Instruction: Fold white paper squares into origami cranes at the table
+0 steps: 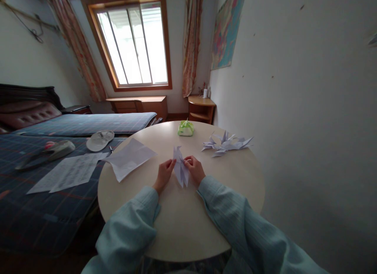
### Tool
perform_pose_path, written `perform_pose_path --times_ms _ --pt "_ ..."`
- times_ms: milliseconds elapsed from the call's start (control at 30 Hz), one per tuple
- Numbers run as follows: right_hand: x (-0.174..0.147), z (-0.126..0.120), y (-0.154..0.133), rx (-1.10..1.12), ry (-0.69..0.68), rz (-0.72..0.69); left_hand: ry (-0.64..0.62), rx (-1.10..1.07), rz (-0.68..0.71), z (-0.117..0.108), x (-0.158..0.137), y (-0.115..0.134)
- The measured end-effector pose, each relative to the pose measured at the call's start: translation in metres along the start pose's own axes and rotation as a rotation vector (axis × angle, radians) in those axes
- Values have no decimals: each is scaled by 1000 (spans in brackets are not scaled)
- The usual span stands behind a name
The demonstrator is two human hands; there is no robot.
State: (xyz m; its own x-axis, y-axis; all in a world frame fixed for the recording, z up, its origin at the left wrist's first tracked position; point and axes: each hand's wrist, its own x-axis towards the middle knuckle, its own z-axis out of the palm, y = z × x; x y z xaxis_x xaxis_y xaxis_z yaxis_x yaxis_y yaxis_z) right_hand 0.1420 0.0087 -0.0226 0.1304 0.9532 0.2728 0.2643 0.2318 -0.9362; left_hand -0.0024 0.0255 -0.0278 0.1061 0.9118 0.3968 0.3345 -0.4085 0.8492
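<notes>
A folded white paper figure (180, 170), which looks like an origami crane with its long points lying toward me, is between my two hands over the middle of the round table (188, 223). My left hand (165, 172) pinches its left edge, fingers closed. On the other side, my right hand (194, 168) grips the paper's right edge between thumb and fingers. Several similar folded paper cranes (225, 143) lie in a heap at the table's right rear. To the left, white paper sheets (131, 158) rest partly over the table's edge.
A green-and-white tissue pack (185, 128) stands at the table's far side. Left of the table is a bed (17, 187) with a light cap (100, 140), printed sheets (69, 171) and a grey object with a strap (59, 149). A wall (309, 128) runs close along the right.
</notes>
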Motion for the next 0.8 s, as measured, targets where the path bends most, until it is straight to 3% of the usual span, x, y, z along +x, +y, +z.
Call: perform_pose_path --times_ms 233,433,633,800 --pt "5 0 1 248 12 64 62 -56 -34 -2 2 3" --pt "9 -1 2 398 12 135 138 -311 -120 -6 6 2" --pt "9 -2 1 491 46 201 86 -447 -204 -7 6 -2" --pt "9 -1 4 478 75 168 36 -546 -229 -7 5 1"
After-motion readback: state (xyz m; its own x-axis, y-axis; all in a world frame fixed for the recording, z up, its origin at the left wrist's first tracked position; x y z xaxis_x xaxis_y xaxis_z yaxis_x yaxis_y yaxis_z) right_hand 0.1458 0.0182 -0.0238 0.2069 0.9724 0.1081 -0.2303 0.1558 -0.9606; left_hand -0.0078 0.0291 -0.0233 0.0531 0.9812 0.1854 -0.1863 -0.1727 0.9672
